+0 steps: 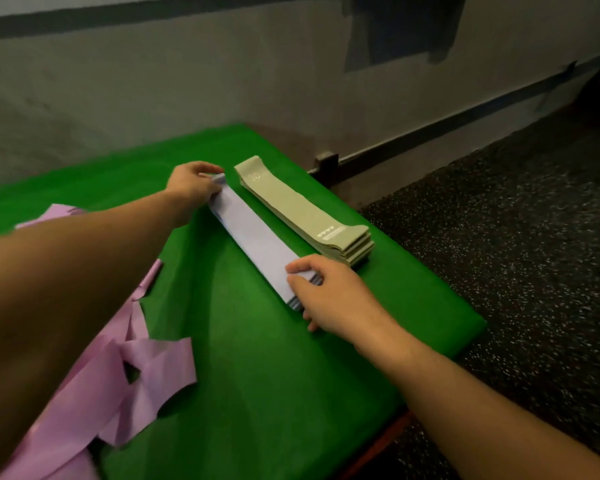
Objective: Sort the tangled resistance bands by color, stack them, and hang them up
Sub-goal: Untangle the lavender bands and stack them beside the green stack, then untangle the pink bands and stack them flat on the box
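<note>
A flat stack of pale lilac-blue bands (257, 237) lies diagonally on the green table (274, 375). My left hand (194, 185) pinches its far end. My right hand (329, 292) grips its near end, thumb on top and fingers curled round the edge. Right beside it, toward the table's right edge, lies a neat stack of several olive-green bands (302, 209) with white print. A tangled heap of pink bands (118, 375) sprawls at the left, partly hidden under my left forearm.
The green table ends at the right and near side, above a dark speckled floor (516, 254). A grey wall (187, 81) with a dark rail stands behind. Dark shapes hang on the wall at the upper right.
</note>
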Demonstrator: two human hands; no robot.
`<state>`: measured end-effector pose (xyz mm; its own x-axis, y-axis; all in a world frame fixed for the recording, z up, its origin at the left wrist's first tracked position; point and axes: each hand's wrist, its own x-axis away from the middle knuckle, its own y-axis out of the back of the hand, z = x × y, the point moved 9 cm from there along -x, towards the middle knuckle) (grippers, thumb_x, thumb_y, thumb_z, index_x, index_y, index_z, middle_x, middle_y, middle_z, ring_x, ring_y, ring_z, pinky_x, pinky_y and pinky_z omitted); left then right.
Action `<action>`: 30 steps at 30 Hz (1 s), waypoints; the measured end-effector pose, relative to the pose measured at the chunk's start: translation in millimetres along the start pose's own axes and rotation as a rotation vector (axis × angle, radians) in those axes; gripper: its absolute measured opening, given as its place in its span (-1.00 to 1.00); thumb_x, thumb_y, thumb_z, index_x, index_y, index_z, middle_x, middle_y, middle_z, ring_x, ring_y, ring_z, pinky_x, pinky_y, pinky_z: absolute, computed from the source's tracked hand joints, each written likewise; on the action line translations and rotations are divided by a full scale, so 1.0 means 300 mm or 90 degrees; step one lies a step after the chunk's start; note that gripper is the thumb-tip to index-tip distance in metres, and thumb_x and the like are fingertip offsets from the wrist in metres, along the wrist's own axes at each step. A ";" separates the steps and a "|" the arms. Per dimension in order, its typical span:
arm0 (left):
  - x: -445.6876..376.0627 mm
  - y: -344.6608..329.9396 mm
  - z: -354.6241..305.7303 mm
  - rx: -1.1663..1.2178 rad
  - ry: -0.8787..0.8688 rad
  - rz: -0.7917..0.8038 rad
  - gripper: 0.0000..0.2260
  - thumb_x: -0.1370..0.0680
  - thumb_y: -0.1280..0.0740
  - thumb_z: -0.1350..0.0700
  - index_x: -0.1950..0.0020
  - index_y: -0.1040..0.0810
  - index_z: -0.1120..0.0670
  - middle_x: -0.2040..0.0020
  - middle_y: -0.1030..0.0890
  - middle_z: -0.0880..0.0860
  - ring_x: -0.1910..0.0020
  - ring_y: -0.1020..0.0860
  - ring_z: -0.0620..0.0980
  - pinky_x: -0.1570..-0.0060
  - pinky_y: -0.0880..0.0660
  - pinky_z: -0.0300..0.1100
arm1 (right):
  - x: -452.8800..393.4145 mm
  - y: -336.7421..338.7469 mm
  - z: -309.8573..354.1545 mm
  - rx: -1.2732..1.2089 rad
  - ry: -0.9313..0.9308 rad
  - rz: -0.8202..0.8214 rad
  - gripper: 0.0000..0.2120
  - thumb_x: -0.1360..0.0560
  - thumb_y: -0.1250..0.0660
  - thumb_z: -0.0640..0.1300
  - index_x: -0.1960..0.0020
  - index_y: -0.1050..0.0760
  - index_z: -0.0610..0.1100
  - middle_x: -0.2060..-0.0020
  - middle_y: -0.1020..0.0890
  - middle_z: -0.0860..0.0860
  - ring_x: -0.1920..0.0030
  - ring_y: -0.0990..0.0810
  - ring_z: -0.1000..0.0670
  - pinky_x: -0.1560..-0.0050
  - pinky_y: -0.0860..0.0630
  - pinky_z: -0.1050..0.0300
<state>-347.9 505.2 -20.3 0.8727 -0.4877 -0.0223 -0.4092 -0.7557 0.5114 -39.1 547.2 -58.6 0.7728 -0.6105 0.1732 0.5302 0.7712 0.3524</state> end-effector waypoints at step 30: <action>0.990 0.401 0.079 -0.450 -0.289 0.113 -0.63 -0.58 -0.28 -0.17 -0.34 -0.48 -0.09 -0.32 -0.52 -0.08 -0.19 -0.51 -0.10 -0.26 -0.47 -0.06 | 0.349 -0.322 0.179 0.179 0.247 0.136 -0.80 -0.51 -0.35 -0.18 -0.11 -0.57 0.02 -0.05 -0.61 -0.02 0.24 -0.45 0.20 0.06 -0.44 0.21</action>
<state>-144.2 259.1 14.3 0.5587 -0.8147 -0.1552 -0.1362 -0.2747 0.9518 -28.1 399.1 -24.9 0.9541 -0.2921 -0.0669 0.2740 0.7601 0.5893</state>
